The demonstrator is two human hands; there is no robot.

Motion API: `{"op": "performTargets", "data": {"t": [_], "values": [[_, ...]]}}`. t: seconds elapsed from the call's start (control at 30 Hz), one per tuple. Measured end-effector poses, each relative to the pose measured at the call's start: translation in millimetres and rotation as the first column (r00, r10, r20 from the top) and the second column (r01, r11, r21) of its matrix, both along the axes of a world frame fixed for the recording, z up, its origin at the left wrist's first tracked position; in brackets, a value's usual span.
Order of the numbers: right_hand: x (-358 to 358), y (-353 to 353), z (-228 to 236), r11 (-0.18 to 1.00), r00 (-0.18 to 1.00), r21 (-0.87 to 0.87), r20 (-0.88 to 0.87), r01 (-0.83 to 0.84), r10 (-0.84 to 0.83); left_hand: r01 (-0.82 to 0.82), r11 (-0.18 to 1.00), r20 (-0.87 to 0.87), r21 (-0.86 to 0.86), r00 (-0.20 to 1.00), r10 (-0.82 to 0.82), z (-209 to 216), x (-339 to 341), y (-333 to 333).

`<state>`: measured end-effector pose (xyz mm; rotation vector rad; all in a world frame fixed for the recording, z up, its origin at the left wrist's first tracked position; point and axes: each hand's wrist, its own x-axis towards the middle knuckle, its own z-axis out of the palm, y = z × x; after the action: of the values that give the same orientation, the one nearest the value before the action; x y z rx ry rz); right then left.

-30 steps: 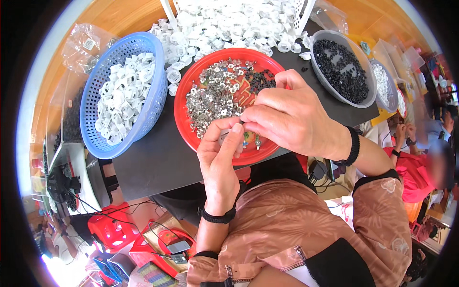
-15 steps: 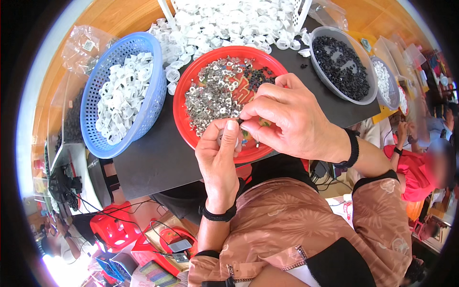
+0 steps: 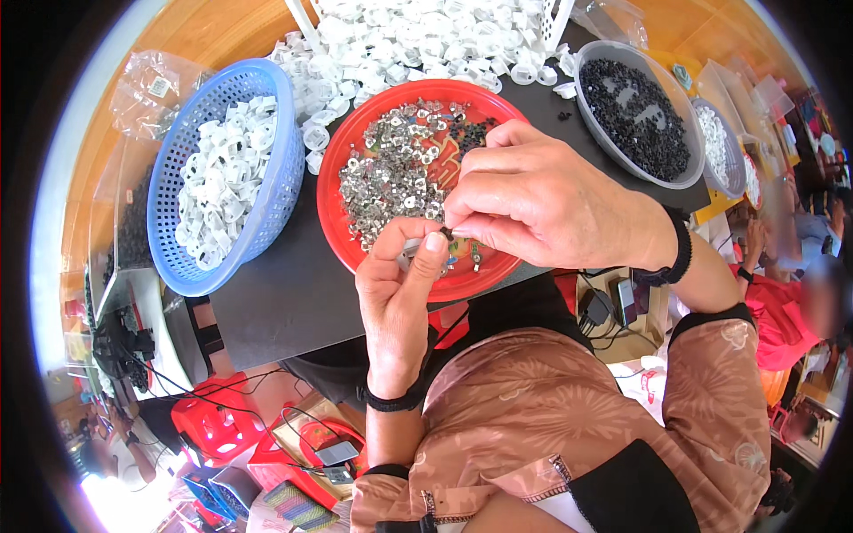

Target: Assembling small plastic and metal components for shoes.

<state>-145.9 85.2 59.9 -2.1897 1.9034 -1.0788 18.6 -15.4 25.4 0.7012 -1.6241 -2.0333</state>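
Note:
Over the near part of a round red tray (image 3: 330,213), my two hands meet at the fingertips. My left hand (image 3: 397,289) pinches a small black part (image 3: 446,234) between thumb and forefinger; its exact kind is too small to tell. From the right, my right hand (image 3: 555,200) is closed in a pinch against that same part, and whatever its fingertips hold is hidden. Small shiny metal pieces (image 3: 386,173) lie heaped in the tray's left half. Small black pieces (image 3: 471,135) sit at its far right, partly behind my right hand.
Left of the tray stands a blue basket (image 3: 283,191) of white plastic parts (image 3: 227,173). More white parts (image 3: 426,40) are piled at the back. A clear tub (image 3: 641,182) of black pieces (image 3: 635,115) stands right. A person in red (image 3: 782,324) sits far right.
My right hand has shifted slightly right and down, its fingertips still at my left thumb. The black part shows more plainly now. The tray appears slightly further left.

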Motion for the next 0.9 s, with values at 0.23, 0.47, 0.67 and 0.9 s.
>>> {"op": "performTargets", "data": {"t": [0.23,0.47,0.67,0.9], "values": [[-4,1,4,0.990,0.987,0.039,-0.082,-0.133,0.136,0.210,0.977,0.030,0.033,0.977,-0.211,1,8,-16],[-2,0,2,0.985,0.988,0.109,-0.057,-0.136,0.142,0.217,0.976,0.038,0.021,0.975,-0.217,3,3,-11],[7,1,-4,0.997,0.984,0.019,0.161,0.078,-0.080,0.058,0.930,-0.154,0.363,0.988,-0.001,-8,-6,-8],[30,1,-25,0.966,0.878,0.060,0.405,0.251,-0.253,0.188,0.890,-0.281,0.416,0.957,-0.071,-7,-8,-1]]}}
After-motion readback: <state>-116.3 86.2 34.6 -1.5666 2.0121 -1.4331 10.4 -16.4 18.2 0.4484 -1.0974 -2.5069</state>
